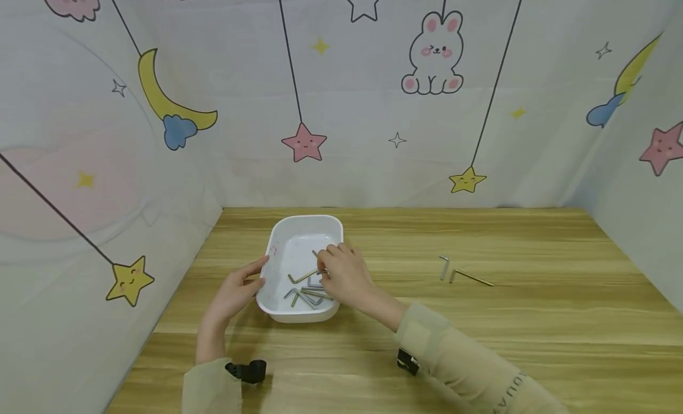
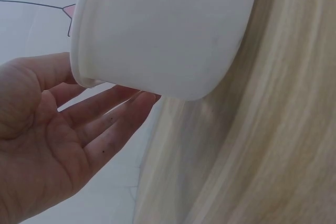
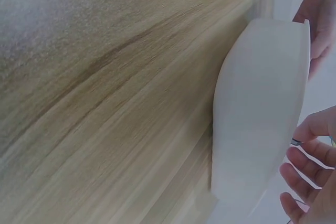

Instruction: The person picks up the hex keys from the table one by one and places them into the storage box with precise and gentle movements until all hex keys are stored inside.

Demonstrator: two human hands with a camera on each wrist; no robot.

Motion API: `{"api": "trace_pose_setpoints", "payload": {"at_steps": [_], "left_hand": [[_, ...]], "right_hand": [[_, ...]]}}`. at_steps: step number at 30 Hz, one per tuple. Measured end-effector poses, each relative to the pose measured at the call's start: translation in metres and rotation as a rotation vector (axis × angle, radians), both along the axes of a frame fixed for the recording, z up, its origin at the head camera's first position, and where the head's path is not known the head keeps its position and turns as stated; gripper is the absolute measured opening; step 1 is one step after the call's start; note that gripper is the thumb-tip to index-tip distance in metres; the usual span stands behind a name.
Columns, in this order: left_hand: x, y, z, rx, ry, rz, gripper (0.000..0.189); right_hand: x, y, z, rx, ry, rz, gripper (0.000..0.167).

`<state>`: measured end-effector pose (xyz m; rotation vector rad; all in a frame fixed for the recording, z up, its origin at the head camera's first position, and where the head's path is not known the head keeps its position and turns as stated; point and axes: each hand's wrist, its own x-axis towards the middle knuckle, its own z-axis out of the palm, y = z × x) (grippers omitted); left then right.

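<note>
A white plastic tray stands on the table with several silver and brass-coloured hex keys jumbled inside, mostly at its near end. My left hand touches the tray's left rim; in the left wrist view its fingers stretch along the outer wall, fairly straight. Over the tray's right side, my right hand pinches a hex key, of which only a short dark metal end shows between thumb and finger. Most of that key is hidden by the hand and the tray wall.
To the right on the wooden table lie a short silver hex key and a longer brass-coloured one. A patterned cloth encloses the back and both sides.
</note>
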<state>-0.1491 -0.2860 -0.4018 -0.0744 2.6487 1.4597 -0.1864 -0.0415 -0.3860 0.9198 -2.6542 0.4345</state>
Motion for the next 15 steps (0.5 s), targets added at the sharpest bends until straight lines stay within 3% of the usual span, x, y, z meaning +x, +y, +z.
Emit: {"api": "trace_pose_setpoints", "payload": {"at_steps": [15], "left_hand": [[0.0014, 0.0021, 0.0005, -0.003, -0.008, 0.007, 0.051]], "right_hand": [[-0.0034, 0.0046, -0.0106, 0.026, 0.009, -0.015, 0.012]]}}
